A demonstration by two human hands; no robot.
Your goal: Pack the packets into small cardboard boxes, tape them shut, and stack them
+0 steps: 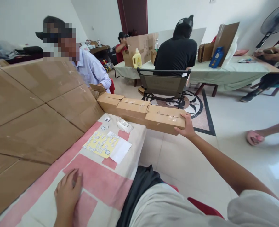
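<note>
At the near side of the table, my left hand (68, 189) rests on the pink and white cloth (101, 179), fingers loosely bent and apart, holding nothing. My right arm reaches out, and my right hand (187, 126) grips the end of a closed brown cardboard box (165, 116), thumb low and fingers over the top. That box is the nearest in a row with a middle box (133, 107) and a far box (110, 100). The row runs along the table's far edge, and the gripped box sticks out beyond the corner.
Stacked cartons (33, 104) wall off the left side. On the cloth lie a yellow sticker sheet (99, 143), white paper (120, 148) and a white tape-dispenser-like item (124, 125). A person in a light shirt (92, 71) is behind the boxes; a folding chair (164, 83) stands beyond.
</note>
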